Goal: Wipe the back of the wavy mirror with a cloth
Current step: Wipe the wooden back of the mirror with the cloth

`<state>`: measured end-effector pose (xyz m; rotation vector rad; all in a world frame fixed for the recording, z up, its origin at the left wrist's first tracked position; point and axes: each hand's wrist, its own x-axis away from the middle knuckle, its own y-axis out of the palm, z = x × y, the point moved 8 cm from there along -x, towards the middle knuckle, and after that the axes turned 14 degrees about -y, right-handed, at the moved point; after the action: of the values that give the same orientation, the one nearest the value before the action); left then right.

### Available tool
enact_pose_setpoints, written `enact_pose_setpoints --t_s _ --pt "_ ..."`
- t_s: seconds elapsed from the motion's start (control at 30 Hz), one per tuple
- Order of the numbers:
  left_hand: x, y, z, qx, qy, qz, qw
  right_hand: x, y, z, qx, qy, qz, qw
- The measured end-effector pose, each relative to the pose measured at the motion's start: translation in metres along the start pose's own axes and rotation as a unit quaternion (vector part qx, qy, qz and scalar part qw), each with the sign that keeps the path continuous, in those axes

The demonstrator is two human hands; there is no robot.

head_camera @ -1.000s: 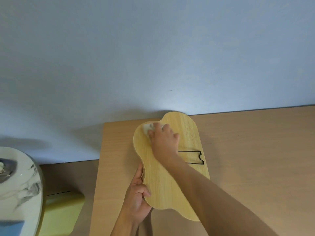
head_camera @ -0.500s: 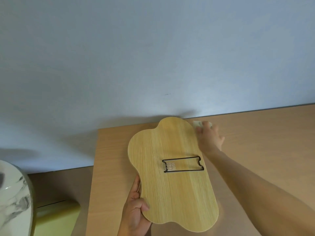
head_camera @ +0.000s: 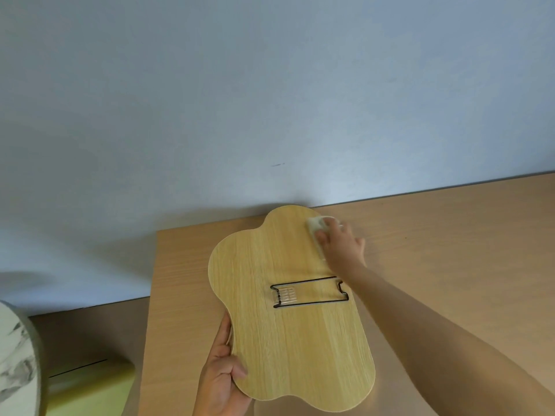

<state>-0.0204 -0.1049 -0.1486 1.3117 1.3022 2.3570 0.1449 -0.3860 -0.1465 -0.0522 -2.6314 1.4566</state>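
Observation:
The wavy mirror [head_camera: 288,334] lies face down on the wooden table [head_camera: 450,235], showing its light wood-grain back with a black wire stand [head_camera: 309,292] folded flat across the middle. My right hand [head_camera: 341,246] presses a small white cloth [head_camera: 315,228] onto the mirror's upper right lobe, near the far edge. My left hand [head_camera: 222,376] grips the mirror's lower left edge, thumb on top of the wood.
A pale blue wall rises just behind the table's far edge. Left of the table stand a yellow-green box [head_camera: 90,388] and a round white marble-patterned top [head_camera: 15,364]. The table's left edge runs close to the mirror.
My right hand swept the cloth from the mirror's upper left lobe off past its right edge, then came back onto the upper right lobe. The left hand kept its grip.

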Motion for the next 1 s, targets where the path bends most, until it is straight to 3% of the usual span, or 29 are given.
enact_pose_setpoints --t_s 0.13,0.2,0.3,0.37,0.6,0.8,1.0 --pt "-0.005 0.002 0.000 -0.005 0.006 0.011 1.000 -0.002 -0.020 0.009 0.048 0.067 0.065 0.994" --pt "-0.007 0.003 0.001 -0.006 0.007 0.009 1.000 -0.011 -0.026 -0.021 0.025 0.053 0.112 0.992" --pt "-0.007 0.003 0.003 -0.012 0.004 0.016 1.000 -0.029 0.003 -0.104 0.025 -0.147 0.018 0.989" --pt "-0.007 0.005 0.002 -0.017 -0.003 0.017 1.000 -0.027 0.021 -0.132 -0.009 -0.203 -0.023 0.979" --pt "-0.005 0.004 0.000 -0.029 0.005 0.052 0.998 -0.048 0.007 -0.058 0.026 -0.072 -0.016 0.997" --pt "-0.004 0.005 0.004 -0.049 0.002 0.065 0.997 -0.047 -0.001 -0.042 0.023 -0.065 -0.022 0.997" --pt "-0.005 0.014 0.006 -0.072 -0.006 0.061 0.996 -0.036 -0.011 -0.007 -0.026 0.038 0.001 0.999"
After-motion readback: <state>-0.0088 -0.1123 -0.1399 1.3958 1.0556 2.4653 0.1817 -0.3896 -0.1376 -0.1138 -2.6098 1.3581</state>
